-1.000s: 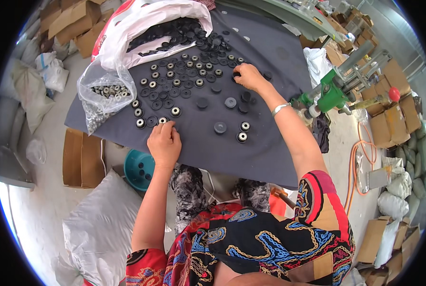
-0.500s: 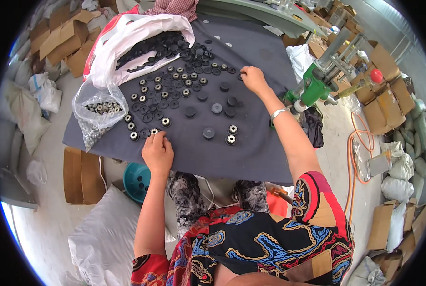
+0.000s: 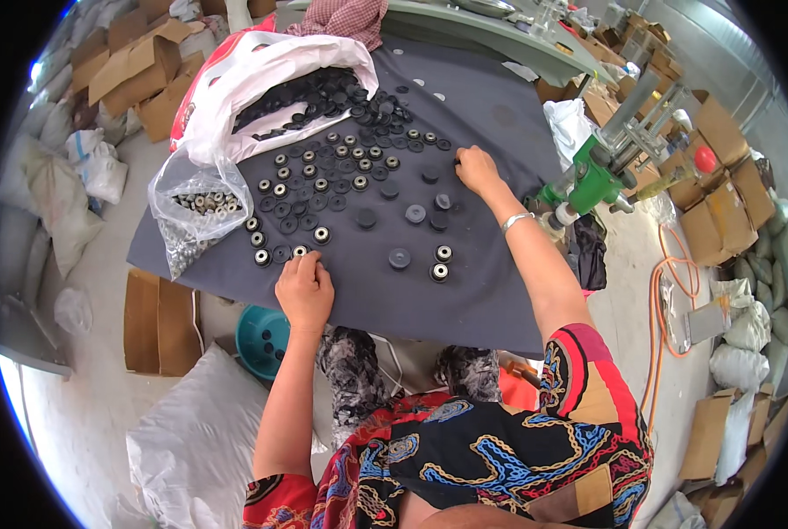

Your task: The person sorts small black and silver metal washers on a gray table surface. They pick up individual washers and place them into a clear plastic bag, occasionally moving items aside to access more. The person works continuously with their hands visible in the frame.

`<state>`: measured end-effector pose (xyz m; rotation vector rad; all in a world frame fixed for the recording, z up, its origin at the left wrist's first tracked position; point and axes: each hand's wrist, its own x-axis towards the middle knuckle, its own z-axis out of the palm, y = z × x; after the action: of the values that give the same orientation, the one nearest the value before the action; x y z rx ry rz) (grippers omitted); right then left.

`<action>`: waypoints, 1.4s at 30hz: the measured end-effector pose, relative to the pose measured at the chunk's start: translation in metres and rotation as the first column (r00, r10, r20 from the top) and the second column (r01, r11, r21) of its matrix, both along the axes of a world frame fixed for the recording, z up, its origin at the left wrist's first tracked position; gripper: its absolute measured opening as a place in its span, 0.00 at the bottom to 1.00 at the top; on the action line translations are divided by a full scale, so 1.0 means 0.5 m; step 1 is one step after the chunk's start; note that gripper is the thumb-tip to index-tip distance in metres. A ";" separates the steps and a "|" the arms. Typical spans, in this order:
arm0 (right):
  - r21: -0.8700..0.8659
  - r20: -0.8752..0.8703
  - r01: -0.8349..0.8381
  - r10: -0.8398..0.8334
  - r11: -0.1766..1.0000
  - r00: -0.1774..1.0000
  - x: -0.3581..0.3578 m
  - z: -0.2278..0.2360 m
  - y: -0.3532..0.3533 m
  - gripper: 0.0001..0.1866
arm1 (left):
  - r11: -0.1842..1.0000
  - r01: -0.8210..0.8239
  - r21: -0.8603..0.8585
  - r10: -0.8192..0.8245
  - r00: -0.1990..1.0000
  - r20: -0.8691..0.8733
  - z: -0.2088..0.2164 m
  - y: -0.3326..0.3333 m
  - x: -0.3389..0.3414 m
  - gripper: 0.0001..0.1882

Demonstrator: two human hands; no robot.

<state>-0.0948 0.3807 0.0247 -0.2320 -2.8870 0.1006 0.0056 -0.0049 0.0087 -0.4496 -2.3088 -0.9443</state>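
On the dark cloth-covered table, my left hand (image 3: 306, 289) is closed, its curled fingertips against a black disc with a shiny metal ring in its centre (image 3: 301, 251). How firmly they grip it is hidden. Farther off to the right, my right hand (image 3: 479, 172) pinches what looks like a small black disc (image 3: 457, 161), mostly covered by the fingers. Between my hands lie several plain black round caps (image 3: 399, 257) and a pair of ring-fitted discs (image 3: 439, 272). Many more black discs, some with metal rings, spread over the left and middle of the table (image 3: 321, 184).
A white and red bag (image 3: 222, 97) spills black discs at the far left. Beside it stands a clear bag of metal rings (image 3: 198, 207). A green hand press (image 3: 594, 181) stands at the right edge. A teal basin (image 3: 255, 344) sits below the table's near edge.
The whole scene has shifted slightly right and down in view. Both hands stay at about the same spots on the table, with fingers still closed.
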 end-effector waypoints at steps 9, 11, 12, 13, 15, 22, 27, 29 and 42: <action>-0.253 -0.138 -0.061 0.027 0.966 0.990 0.035 0.030 -0.018 0.16 | 1.000 -0.003 -0.002 0.003 1.000 0.019 -0.002 0.001 -0.006 0.07; -0.357 -0.169 -0.072 0.011 0.931 0.986 0.038 0.023 -0.024 0.18 | 1.000 -0.004 -0.003 0.004 1.000 0.009 -0.001 0.000 -0.006 0.07; -0.391 -0.145 -0.068 0.012 0.918 0.989 0.040 0.016 -0.025 0.19 | 1.000 -0.007 -0.005 0.007 1.000 0.003 0.000 -0.002 -0.004 0.07; -0.424 -0.120 -0.064 0.014 0.903 0.993 0.043 0.010 -0.024 0.20 | 1.000 -0.007 -0.001 0.007 1.000 0.000 0.000 -0.003 -0.004 0.07; -0.345 -0.097 -0.045 0.011 0.937 0.995 0.064 0.011 -0.020 0.21 | 1.000 -0.011 0.010 0.011 1.000 -0.006 -0.005 -0.005 -0.005 0.06; -0.206 0.164 -0.043 0.078 0.978 0.983 0.080 0.041 -0.011 0.20 | 0.999 0.002 0.049 0.000 0.999 -0.042 -0.016 -0.004 -0.010 0.05; -0.389 -0.083 -0.421 0.424 0.819 0.902 0.085 0.129 -0.238 0.19 | 0.997 0.007 0.080 -0.001 0.998 -0.067 -0.017 -0.010 -0.002 0.04; -0.429 -0.087 -0.571 0.597 0.700 0.798 0.086 0.125 -0.336 0.20 | 0.998 0.017 0.068 -0.014 0.999 -0.051 -0.014 -0.014 0.002 0.04; -0.323 0.081 -0.640 0.694 0.697 0.715 0.042 0.058 -0.472 0.17 | 0.996 0.045 0.077 -0.040 0.997 -0.063 -0.011 -0.007 -0.014 0.05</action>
<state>-0.0738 0.1445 0.0535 0.8444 -2.9779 0.6434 -0.0013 -0.0085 0.0033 -0.4895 -2.2064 -1.0231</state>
